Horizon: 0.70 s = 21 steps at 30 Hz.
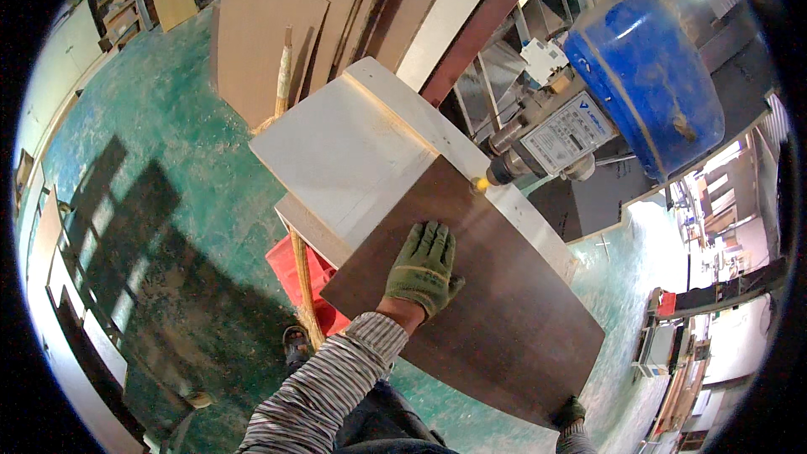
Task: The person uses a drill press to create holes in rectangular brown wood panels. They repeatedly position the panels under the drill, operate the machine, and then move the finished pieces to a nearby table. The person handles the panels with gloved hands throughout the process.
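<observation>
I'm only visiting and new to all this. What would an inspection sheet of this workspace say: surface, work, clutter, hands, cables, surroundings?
Surface: grey worktable, sawdust along the pale strip across it.
Job's things: brown board on the worktable, overhanging its near side; yellow tip of a blue-housed, drill-like machine at the board's far edge, contact unclear.
Clutter: red object low beside the worktable, partly hidden.
Left hand: gloved, palm down on the board.
Right hand: gloved, at the board's near right corner; grip unclear.
Cables: none clearly made out.
Surroundings: green floor, leaning panels beyond the worktable.
</observation>
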Motion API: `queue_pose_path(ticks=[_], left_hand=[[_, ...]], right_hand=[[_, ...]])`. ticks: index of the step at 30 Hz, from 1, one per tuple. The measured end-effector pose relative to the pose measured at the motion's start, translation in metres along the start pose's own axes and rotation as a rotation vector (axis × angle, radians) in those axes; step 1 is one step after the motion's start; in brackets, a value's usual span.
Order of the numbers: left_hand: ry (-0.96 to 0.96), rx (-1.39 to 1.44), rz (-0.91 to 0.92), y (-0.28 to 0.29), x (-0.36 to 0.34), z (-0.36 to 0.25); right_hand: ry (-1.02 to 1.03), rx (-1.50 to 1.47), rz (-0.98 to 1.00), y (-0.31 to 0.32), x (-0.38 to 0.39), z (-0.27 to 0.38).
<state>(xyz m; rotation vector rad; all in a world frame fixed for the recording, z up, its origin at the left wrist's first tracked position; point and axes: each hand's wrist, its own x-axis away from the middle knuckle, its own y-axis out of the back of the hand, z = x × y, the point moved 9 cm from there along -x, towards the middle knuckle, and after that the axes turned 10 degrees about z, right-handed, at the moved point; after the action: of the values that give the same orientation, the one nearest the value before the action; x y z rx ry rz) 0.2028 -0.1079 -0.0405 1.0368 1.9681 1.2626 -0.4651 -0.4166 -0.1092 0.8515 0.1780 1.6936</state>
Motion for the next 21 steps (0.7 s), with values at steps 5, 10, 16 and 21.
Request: queue_pose_path(ticks=[5, 10, 16, 21], left_hand=[[-0.002, -0.015, 0.023, 0.002, -0.002, -0.001], [0.016, -0.058, 0.079, 0.004, -0.002, -0.003], [0.052, -0.111, 0.137, 0.001, -0.004, -0.008], [0.025, -0.144, 0.121, 0.002, -0.004, -0.013]], right_hand=[[0.002, -0.003, 0.009, 0.0, -0.004, -0.007], [0.02, 0.041, 0.003, 0.015, -0.009, -0.007], [0.345, 0.624, -0.028, -0.045, -0.029, 0.185], [1.092, 0.41, -0.059, -0.171, 0.056, 0.468]])
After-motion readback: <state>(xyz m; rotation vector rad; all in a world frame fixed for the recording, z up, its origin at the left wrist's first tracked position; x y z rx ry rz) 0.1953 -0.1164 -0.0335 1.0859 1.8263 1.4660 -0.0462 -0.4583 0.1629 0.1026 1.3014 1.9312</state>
